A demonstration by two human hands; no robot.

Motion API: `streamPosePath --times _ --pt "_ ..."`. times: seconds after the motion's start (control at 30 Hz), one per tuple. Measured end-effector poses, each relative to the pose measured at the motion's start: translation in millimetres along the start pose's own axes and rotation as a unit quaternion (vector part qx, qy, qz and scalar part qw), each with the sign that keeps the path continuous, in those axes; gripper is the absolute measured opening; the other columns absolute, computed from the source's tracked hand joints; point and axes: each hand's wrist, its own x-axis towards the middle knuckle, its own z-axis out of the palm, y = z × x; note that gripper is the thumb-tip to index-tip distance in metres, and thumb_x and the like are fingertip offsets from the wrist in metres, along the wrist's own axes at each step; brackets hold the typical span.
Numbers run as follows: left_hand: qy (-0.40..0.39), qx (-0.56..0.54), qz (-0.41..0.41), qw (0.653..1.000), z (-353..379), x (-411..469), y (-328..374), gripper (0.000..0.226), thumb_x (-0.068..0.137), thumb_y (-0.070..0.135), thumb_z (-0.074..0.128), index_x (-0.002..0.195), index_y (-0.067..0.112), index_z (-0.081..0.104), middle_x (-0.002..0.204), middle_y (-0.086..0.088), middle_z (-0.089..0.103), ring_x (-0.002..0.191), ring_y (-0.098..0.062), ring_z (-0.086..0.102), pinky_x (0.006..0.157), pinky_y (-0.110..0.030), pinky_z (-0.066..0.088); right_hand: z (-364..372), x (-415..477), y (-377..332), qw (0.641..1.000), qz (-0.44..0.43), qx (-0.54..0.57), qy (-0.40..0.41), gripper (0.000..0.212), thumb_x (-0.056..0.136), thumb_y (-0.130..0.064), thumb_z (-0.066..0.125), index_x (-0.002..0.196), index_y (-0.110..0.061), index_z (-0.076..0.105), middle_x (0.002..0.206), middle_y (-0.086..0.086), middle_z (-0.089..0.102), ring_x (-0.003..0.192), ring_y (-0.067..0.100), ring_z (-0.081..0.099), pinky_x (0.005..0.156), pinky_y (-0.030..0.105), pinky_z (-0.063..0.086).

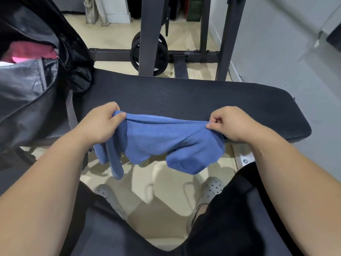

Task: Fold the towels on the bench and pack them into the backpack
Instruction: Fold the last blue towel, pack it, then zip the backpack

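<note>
A blue towel [156, 143] hangs over the near edge of the black padded bench [193, 97], stretched between both hands. My left hand [102, 124] grips its left top corner. My right hand [230, 122] pinches the right top corner between thumb and fingers. The towel's lower part droops in loose folds below the bench edge. A black backpack [36, 80] stands open on the left end of the bench, with pink and red cloth [31, 52] inside it.
Behind the bench stands a dark metal rack [184, 58] with black weight plates [149, 52] on the tiled floor. A grey wall [286, 52] runs along the right. My legs and grey clogs [212, 187] are below the bench edge.
</note>
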Motion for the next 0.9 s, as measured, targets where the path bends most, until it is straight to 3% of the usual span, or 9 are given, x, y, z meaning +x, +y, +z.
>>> streamPosePath --times 0.1,0.2,0.33,0.4,0.47,0.57,0.7,0.9 --pt "0.022 0.002 -0.01 1.0 9.2 8.8 3.9 0.028 0.101 0.036 0.051 0.084 0.014 0.049 0.076 -0.005 0.056 0.078 -0.028 0.053 0.064 -0.039 0.036 -3.1 7.2 6.5 0.996 0.009 0.068 0.056 0.027 0.1 -0.034 0.057 0.076 -0.024 0.051 0.078 -0.007 0.054 0.074 0.019 0.05 0.068 0.036 0.039" --pt "0.083 0.014 -0.019 0.996 13.4 21.4 8.4 0.025 0.101 0.036 0.051 0.092 0.013 0.049 0.077 -0.003 0.056 0.081 -0.031 0.051 0.07 -0.041 0.038 -8.2 16.3 8.5 0.99 0.011 0.109 0.091 0.025 0.104 -0.038 0.048 0.082 -0.024 0.05 0.077 -0.006 0.058 0.074 0.014 0.052 0.065 0.034 0.038" --pt "0.091 0.066 -0.013 0.994 22.2 40.6 8.9 0.023 0.1 0.036 0.051 0.091 0.015 0.048 0.077 -0.004 0.057 0.082 -0.035 0.053 0.07 -0.043 0.042 -16.5 35.6 24.4 0.999 0.018 0.021 0.038 0.034 0.096 -0.051 0.056 0.075 -0.025 0.057 0.077 -0.007 0.061 0.075 0.015 0.056 0.065 0.035 0.044" --pt "0.082 0.107 -0.003 0.991 30.0 50.5 11.3 0.023 0.1 0.037 0.051 0.09 0.017 0.046 0.078 -0.006 0.058 0.08 -0.036 0.053 0.065 -0.041 0.041 -17.8 47.6 32.2 0.998 0.031 -0.04 0.025 0.038 0.095 -0.056 0.056 0.072 -0.025 0.058 0.074 -0.007 0.06 0.074 0.016 0.055 0.06 0.033 0.039" --pt "0.079 0.158 0.013 0.984 37.7 62.4 15.0 0.023 0.101 0.036 0.049 0.091 0.016 0.045 0.078 -0.006 0.057 0.076 -0.035 0.052 0.062 -0.039 0.038 -16.2 61.6 37.0 0.995 0.025 -0.091 0.036 0.039 0.096 -0.056 0.053 0.073 -0.025 0.055 0.073 -0.007 0.058 0.074 0.019 0.054 0.058 0.033 0.033" --pt "0.083 0.212 0.035 0.973 44.2 85.3 17.5 0.024 0.102 0.034 0.046 0.092 0.013 0.044 0.071 -0.004 0.053 0.068 -0.033 0.049 0.058 -0.038 0.034 -11.7 86.4 41.3 0.987 -0.006 -0.15 0.065 0.035 0.1 -0.054 0.046 0.084 -0.025 0.054 0.084 -0.003 0.055 0.08 0.024 0.054 0.065 0.035 0.037" --pt "0.087 0.249 0.054 0.963 45.3 119.4 14.0 0.027 0.103 0.037 0.043 0.093 0.012 0.042 0.073 -0.007 0.054 0.069 -0.034 0.05 0.058 -0.039 0.034 -9.4 117.3 50.1 0.979 -0.012 -0.19 0.073 0.035 0.102 -0.055 0.039 0.096 -0.023 0.053 0.093 -0.001 0.049 0.082 0.024 0.048 0.071 0.037 0.039" --pt "0.07 0.275 0.078 0.956 48.7 166.3 17.7 0.029 0.104 0.042 0.04 0.095 0.015 0.043 0.081 -0.008 0.052 0.078 -0.032 0.046 0.064 -0.039 0.035 -4.8 155.4 72.2 0.976 -0.012 -0.187 0.111 0.038 0.101 -0.057 0.036 0.088 -0.023 0.048 0.086 -0.001 0.048 0.08 0.025 0.05 0.068 0.036 0.035"
